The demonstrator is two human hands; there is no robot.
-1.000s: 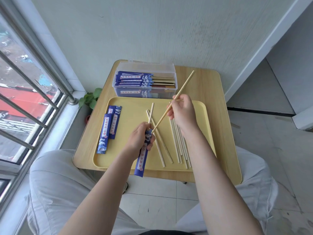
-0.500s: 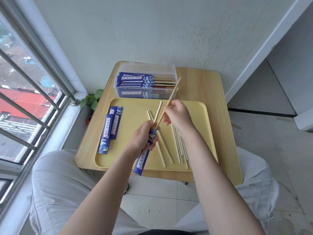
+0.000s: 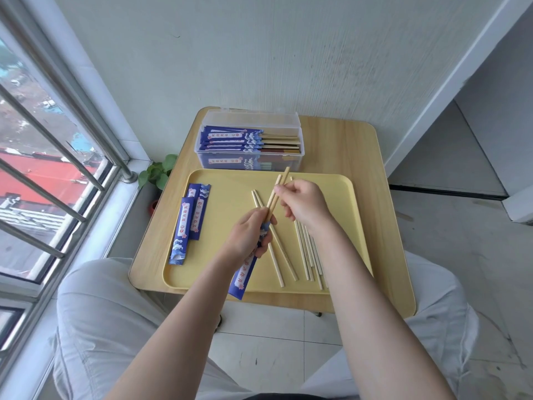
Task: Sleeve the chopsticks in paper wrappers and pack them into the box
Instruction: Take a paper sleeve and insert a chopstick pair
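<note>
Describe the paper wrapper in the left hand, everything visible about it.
The wrapper is a long, narrow paper sleeve, dark blue with a white label strip bearing red characters, small pink flowers and a wave pattern near its mouth. It slants from upper right to lower left, its closed end hanging past the yellow tray's near rim. The left hand grips its upper part. Two pale wooden chopsticks stick out of its open top, pinched near their tips by the right hand. How deep they sit cannot be seen.

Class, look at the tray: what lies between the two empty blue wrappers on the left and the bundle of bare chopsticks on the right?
In the head view, a loose crossed pair of chopsticks and the left hand holding the wrapper lie between them.
</note>
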